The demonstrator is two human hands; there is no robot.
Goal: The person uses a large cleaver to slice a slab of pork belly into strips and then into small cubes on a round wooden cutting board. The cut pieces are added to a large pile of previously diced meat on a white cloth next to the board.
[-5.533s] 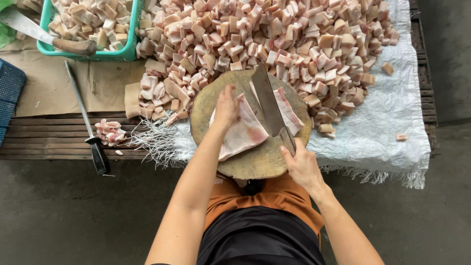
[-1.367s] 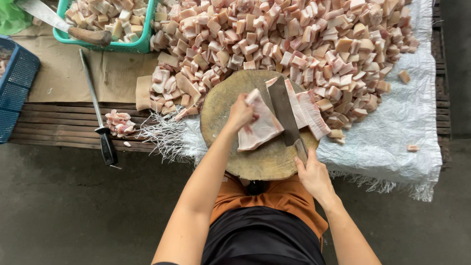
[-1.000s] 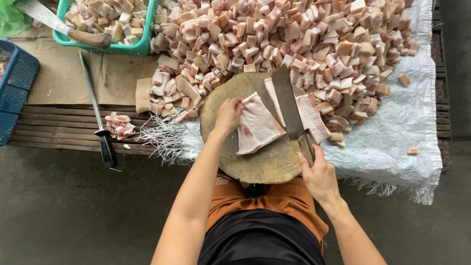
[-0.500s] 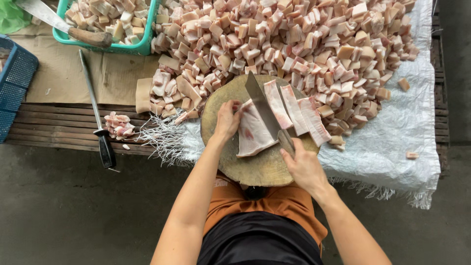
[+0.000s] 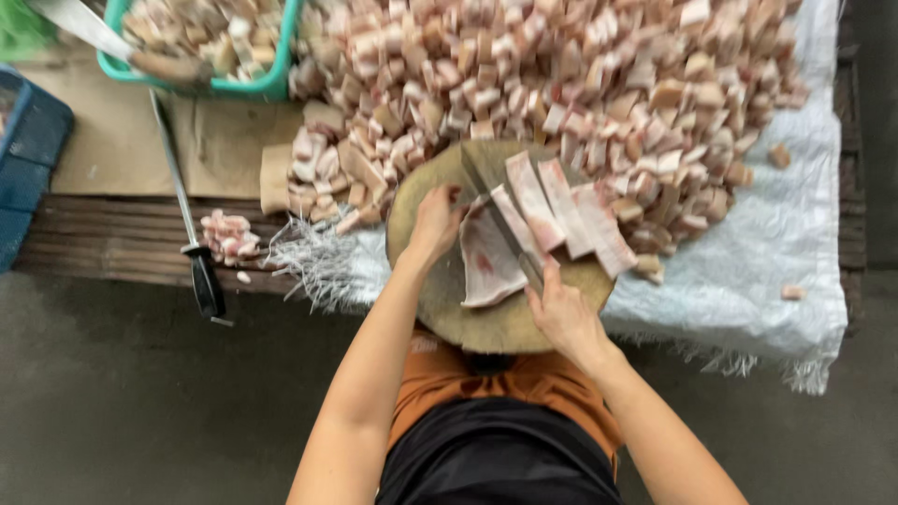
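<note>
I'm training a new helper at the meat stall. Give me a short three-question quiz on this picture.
1. True or false: the right hand grips the cleaver by its handle.
2. What does the left hand press on? A) the slab of pork B) the sharpening steel C) the green basket
3. Fill in: the cut strips lie on the round wooden ______.

Key: 1 true; 2 A; 3 block.
</note>
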